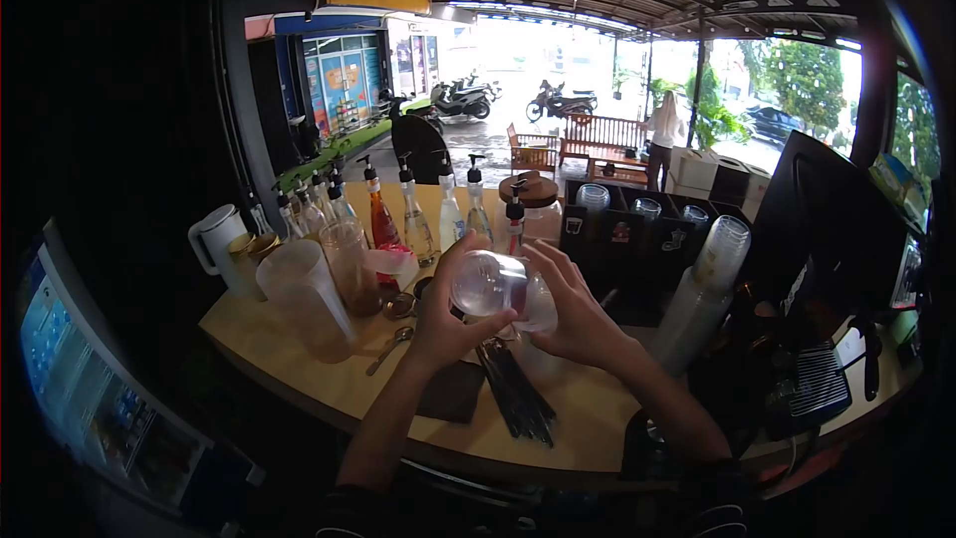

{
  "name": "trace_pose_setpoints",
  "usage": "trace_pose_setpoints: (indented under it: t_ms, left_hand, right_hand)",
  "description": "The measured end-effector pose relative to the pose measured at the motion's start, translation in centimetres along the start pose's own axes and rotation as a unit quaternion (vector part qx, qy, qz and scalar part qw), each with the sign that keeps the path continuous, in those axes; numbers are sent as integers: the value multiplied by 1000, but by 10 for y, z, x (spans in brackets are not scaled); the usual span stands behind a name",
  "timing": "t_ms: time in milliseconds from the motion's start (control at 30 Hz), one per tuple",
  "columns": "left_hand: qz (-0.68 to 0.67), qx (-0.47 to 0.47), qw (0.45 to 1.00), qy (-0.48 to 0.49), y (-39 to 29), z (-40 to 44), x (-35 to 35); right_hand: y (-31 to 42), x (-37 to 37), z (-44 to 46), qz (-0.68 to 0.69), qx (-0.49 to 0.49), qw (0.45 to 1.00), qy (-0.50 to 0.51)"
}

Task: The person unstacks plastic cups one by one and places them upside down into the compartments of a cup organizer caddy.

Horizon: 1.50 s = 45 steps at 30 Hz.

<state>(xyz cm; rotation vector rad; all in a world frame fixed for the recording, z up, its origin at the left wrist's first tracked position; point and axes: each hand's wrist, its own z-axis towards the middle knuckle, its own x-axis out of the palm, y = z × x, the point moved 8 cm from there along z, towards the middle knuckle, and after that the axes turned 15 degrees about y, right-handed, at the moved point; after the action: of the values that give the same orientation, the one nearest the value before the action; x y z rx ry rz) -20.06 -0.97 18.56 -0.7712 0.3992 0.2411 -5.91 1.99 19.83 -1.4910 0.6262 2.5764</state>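
Above the counter I hold a clear plastic cup (pixel 486 284), tipped so that one round end faces me. My left hand (pixel 444 321) wraps its left side, with the thumb along the underside. My right hand (pixel 578 317) closes around a translucent piece (pixel 539 305) at the cup's right end; whether this is a second cup or part of the same one I cannot tell. Below the hands lies a bundle of black straws (pixel 516 399) beside a dark cloth or mat (pixel 451 394). A metal spoon (pixel 389 351) rests to the left.
Pump-top syrup bottles (pixel 418 224) line the counter's far side. At left stand a translucent pitcher (pixel 304 299) and a white jug (pixel 214 239). A cup stack (pixel 712 264), black cup holder (pixel 637 239) and monitor (pixel 792 239) are at right. A person (pixel 665 134) stands outside, beyond the counter.
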Motion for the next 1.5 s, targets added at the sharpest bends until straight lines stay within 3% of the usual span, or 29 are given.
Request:
trace_pose_setpoints:
  t_ms: [33,100,167,233,300,500,600,667,700,767,833,900,933,967,1033,1100,1367,1500]
  left_hand:
    - [5,-5,1000,-4,0,-6,-4]
    - [-171,-40,982,-74,17,-18,-16]
    - [-197,-12,974,-110,18,-28,-21]
    - [-268,-70,952,-129,39,-38,-18]
    - [-226,-78,962,-131,52,-43,-19]
    - [-244,-53,967,-44,36,-47,-1]
    - [-167,23,986,-19,22,-47,5]
    - [77,93,992,38,-7,-46,15]
    - [73,92,992,39,-12,-46,16]
    - [206,114,971,46,-26,-48,24]
    - [211,108,971,42,-30,-45,31]
    - [16,25,999,-25,-19,-43,24]
    - [-151,34,988,-22,-2,-42,27]
    - [-153,38,987,-22,0,-41,25]
    - [-168,-69,982,51,12,-37,35]
    - [-151,-42,986,47,11,-35,34]
    - [-289,-25,956,52,24,-31,43]
    - [-280,-23,958,52,21,-30,46]
  right_hand:
    - [8,-2,-1,5,-6,1000,2]
    - [10,-15,-7,122,0,991,-59]
    - [3,-15,-13,121,4,988,-96]
    - [-7,15,-7,307,18,950,48]
    - [2,8,-9,255,-10,967,3]
    - [-8,10,-18,371,-34,928,-15]
    - [-19,14,-26,470,7,882,-34]
    - [-32,19,-31,537,62,841,-25]
    - [-35,19,-33,536,66,841,-26]
    - [-40,23,-38,590,59,804,-39]
    - [-37,19,-43,547,62,833,-58]
    - [-29,14,-47,500,62,860,-76]
    - [-24,11,-50,485,55,869,-83]
    - [-21,8,-52,470,47,877,-89]
    - [-20,5,-55,469,44,878,-88]
    - [-18,4,-59,468,75,877,-75]
    - [-12,0,-66,459,70,881,-87]
    - [-10,-1,-70,444,65,888,-102]
